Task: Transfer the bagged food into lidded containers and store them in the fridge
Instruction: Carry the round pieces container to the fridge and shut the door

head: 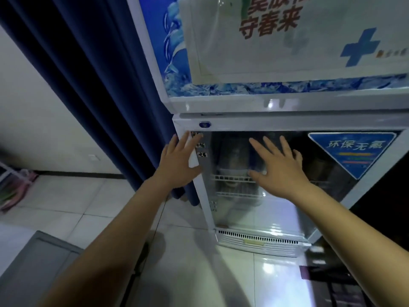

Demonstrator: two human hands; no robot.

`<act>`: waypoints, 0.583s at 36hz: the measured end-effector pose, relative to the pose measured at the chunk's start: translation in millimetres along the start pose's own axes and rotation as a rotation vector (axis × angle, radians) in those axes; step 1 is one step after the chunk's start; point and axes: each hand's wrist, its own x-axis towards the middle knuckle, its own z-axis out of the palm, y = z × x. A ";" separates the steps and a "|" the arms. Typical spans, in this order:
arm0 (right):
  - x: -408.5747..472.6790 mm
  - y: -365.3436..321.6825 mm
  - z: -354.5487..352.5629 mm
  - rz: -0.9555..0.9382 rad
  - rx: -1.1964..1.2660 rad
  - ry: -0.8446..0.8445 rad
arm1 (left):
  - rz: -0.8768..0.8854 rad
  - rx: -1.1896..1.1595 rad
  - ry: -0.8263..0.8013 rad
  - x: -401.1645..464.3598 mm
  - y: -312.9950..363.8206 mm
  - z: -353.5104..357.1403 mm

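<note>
A white fridge [287, 120] with a glass lower door [276, 209] stands before me, the door closed. My left hand [177, 160] lies flat with straight fingers at the door's left frame edge. My right hand [278, 165] is spread flat in front of the glass, fingers straight. Behind the glass, wire shelves [234, 179] carry dim shapes that may be containers; I cannot make them out. Neither hand holds anything.
A dark blue curtain [99, 85] hangs left of the fridge. The upper door bears a white poster with a blue cross [358, 47]. A grey box edge [39, 262] sits at bottom left on the pale tiled floor [188, 273]. A pink rack [15, 185] stands far left.
</note>
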 end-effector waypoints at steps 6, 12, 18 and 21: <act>-33.0 -46.3 26.6 -0.123 0.161 -0.134 | -0.216 0.023 0.071 -99.8 -12.2 -9.0; -55.2 -118.8 75.8 -0.318 0.290 -0.326 | -0.605 -0.034 0.014 -216.7 -45.0 -6.8; -89.9 -200.2 112.2 -0.526 0.294 -0.462 | -0.914 -0.105 0.081 -338.3 -59.6 1.0; -114.2 -238.0 124.4 -0.570 0.354 -0.517 | -1.029 -0.145 0.117 -389.8 -67.2 7.4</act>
